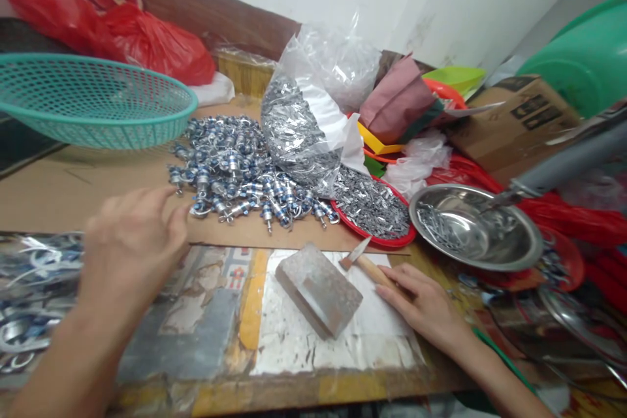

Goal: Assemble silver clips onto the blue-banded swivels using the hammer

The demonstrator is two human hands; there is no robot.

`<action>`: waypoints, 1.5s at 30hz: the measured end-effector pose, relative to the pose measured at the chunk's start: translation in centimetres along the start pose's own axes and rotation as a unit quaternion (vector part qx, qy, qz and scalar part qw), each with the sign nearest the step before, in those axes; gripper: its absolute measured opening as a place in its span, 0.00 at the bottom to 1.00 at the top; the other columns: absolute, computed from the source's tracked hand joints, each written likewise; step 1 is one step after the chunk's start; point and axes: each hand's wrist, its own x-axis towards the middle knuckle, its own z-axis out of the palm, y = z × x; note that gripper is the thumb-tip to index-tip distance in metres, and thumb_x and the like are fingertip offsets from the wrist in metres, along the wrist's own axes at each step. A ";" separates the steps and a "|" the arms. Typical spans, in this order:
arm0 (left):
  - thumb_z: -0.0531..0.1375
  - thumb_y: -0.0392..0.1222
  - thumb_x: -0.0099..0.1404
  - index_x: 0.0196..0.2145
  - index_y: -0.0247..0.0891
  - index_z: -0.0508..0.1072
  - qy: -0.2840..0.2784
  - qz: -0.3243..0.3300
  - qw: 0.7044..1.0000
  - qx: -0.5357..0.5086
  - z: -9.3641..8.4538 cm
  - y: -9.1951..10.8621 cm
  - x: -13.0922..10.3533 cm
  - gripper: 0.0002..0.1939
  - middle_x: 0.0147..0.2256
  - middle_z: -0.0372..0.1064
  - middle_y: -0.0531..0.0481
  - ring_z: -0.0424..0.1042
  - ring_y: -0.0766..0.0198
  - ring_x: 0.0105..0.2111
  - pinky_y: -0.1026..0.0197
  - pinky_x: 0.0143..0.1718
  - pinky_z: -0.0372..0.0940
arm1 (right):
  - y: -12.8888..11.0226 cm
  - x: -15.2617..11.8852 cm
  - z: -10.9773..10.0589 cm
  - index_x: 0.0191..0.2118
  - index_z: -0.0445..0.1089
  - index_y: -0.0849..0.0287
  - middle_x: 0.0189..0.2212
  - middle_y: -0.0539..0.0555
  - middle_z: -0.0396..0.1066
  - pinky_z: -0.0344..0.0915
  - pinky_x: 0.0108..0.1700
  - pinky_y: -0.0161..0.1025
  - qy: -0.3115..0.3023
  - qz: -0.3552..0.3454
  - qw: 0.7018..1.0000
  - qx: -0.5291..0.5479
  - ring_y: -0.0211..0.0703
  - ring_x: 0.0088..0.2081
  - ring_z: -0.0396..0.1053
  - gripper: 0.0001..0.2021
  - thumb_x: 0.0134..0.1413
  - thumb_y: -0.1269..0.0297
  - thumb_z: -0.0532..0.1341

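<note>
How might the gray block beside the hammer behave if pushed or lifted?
The gray block looks like thick, solid metal, so it is probably rigid and heavy for its size. Lying on its broad face on the white sheet, it would likely slide rather than roll or tip. Its dull, mottled top may give some grip.

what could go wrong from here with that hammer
The hammer in the right hand could strike bare fingers if the left hand were on the metal block. Its head is near the red plate, so a stray swing might scatter the small metal pieces heaped there.
</note>
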 end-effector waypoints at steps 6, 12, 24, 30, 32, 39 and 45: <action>0.51 0.45 0.68 0.49 0.29 0.66 -0.051 -0.081 0.993 0.065 4.2 1.6 4.6 0.18 0.44 0.71 0.38 0.71 0.48 0.44 0.43 0.43 0.67 | -1.1 1.3 0.0 0.48 0.71 0.58 0.39 0.56 0.71 0.68 0.43 0.42 0.010 -0.022 1.000 0.007 0.46 0.40 0.71 0.17 0.58 0.57 0.55; 0.58 0.43 0.64 0.51 0.38 0.66 -0.023 -0.054 0.998 0.029 2.0 1.2 2.8 0.17 0.50 0.67 0.44 0.71 0.55 0.44 0.46 0.43 0.68 | -0.2 2.3 -0.4 0.46 0.72 0.57 0.42 0.56 0.72 0.67 0.46 0.41 0.139 -0.052 0.989 0.017 0.46 0.43 0.71 0.15 0.59 0.56 0.55; 0.59 0.49 0.55 0.37 0.37 0.76 -0.132 0.059 0.933 -0.329 3.2 7.7 -3.5 0.16 0.30 0.80 0.48 0.78 0.60 0.28 0.63 0.30 0.73 | 3.5 11.7 -0.6 0.48 0.66 0.60 0.46 0.56 0.68 0.68 0.44 0.46 0.107 0.050 0.991 -0.067 0.43 0.43 0.69 0.12 0.61 0.61 0.57; 0.64 0.46 0.50 0.26 0.47 0.81 -0.159 0.074 0.912 -0.372 3.5 7.1 -6.3 0.06 0.32 0.81 0.49 0.78 0.55 0.34 0.55 0.39 0.72 | 3.5 10.3 -1.4 0.47 0.67 0.59 0.47 0.56 0.68 0.67 0.46 0.47 0.156 0.086 0.981 -0.073 0.43 0.44 0.69 0.11 0.61 0.61 0.56; 0.64 0.46 0.49 0.24 0.49 0.81 -0.150 0.086 0.917 -0.360 3.8 6.6 -6.8 0.05 0.31 0.80 0.49 0.78 0.53 0.33 0.52 0.40 0.71 | 3.6 9.9 -1.8 0.47 0.67 0.59 0.45 0.55 0.69 0.67 0.46 0.47 0.170 0.088 0.979 -0.066 0.44 0.44 0.69 0.12 0.60 0.61 0.57; 0.61 0.48 0.56 0.30 0.52 0.81 -0.171 0.088 0.924 -0.329 5.0 5.8 -7.7 0.08 0.40 0.78 0.50 0.76 0.54 0.41 0.54 0.45 0.69 | 3.6 10.4 -1.8 0.47 0.67 0.60 0.46 0.55 0.68 0.69 0.43 0.45 0.169 0.062 0.984 0.007 0.42 0.42 0.69 0.12 0.61 0.61 0.57; 0.64 0.44 0.53 0.29 0.54 0.82 -0.144 0.097 0.921 -0.348 4.6 5.9 -7.5 0.07 0.33 0.80 0.54 0.79 0.60 0.34 0.67 0.36 0.71 | 3.5 10.8 -1.7 0.45 0.68 0.61 0.44 0.55 0.69 0.68 0.44 0.46 0.204 0.071 0.973 0.080 0.43 0.42 0.69 0.11 0.60 0.62 0.58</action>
